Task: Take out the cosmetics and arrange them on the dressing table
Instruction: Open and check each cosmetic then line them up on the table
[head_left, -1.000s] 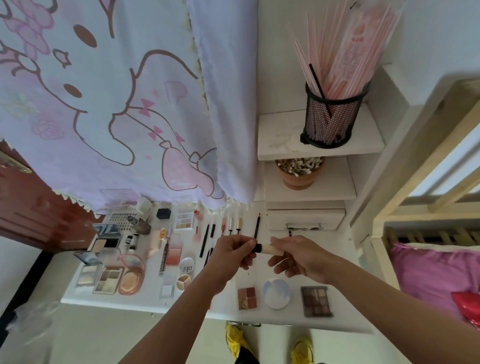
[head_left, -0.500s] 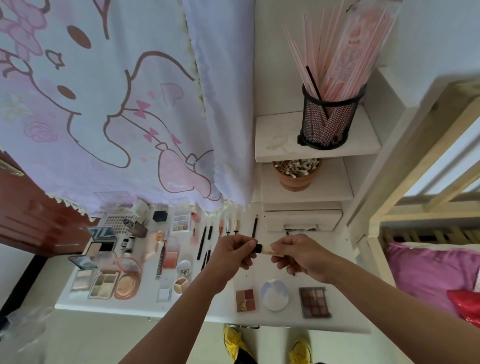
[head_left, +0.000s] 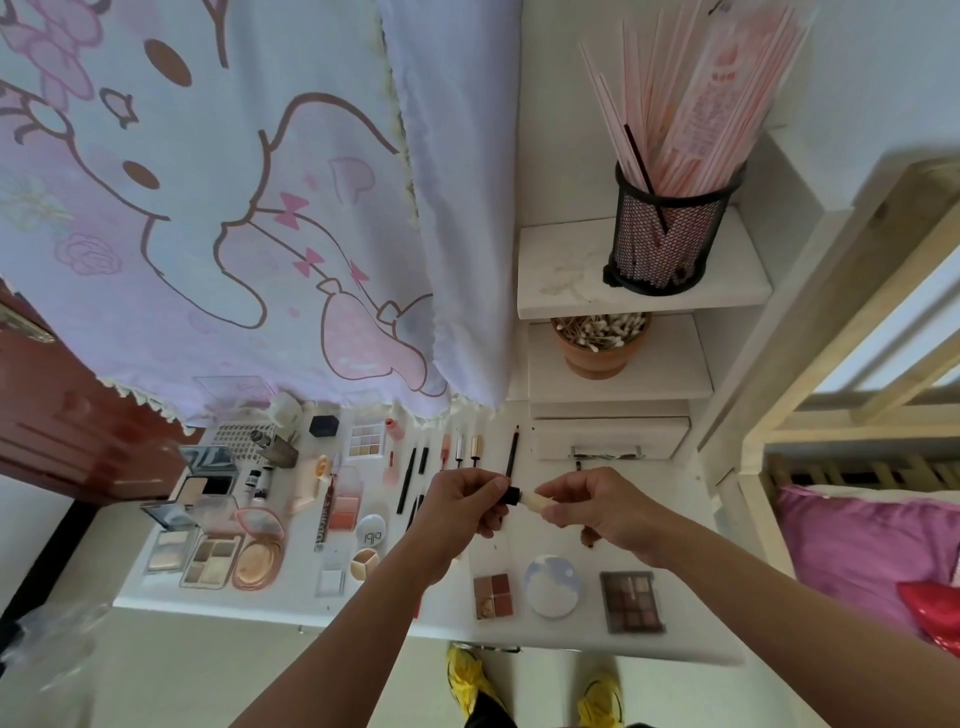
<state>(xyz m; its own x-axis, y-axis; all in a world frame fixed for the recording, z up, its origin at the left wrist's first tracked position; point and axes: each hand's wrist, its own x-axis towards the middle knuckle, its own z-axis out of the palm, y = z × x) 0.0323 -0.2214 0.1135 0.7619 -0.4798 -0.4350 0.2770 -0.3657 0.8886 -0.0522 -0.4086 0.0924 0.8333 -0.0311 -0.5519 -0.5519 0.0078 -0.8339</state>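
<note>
Small cosmetic tube with black cap and beige body (head_left: 521, 499), held at frame centre above the white dressing table (head_left: 675, 525).
Left hand (head_left: 462, 506) pinches the black cap end with curled fingers; right hand (head_left: 608, 512) pinches the beige end likewise. Below the hands, along the table's near edge: small four-pan blush palette (head_left: 492, 596), round pale-blue compact (head_left: 552, 585), brown eyeshadow palette (head_left: 631, 601). Just above the left hand: slim black pencil (head_left: 512, 451). Centre left: assorted palettes, compacts and bottles in rows. Upper right, on shelves: black mesh holder of pink sticks (head_left: 662, 234), terracotta pot of cotton swabs (head_left: 600, 345).
</note>
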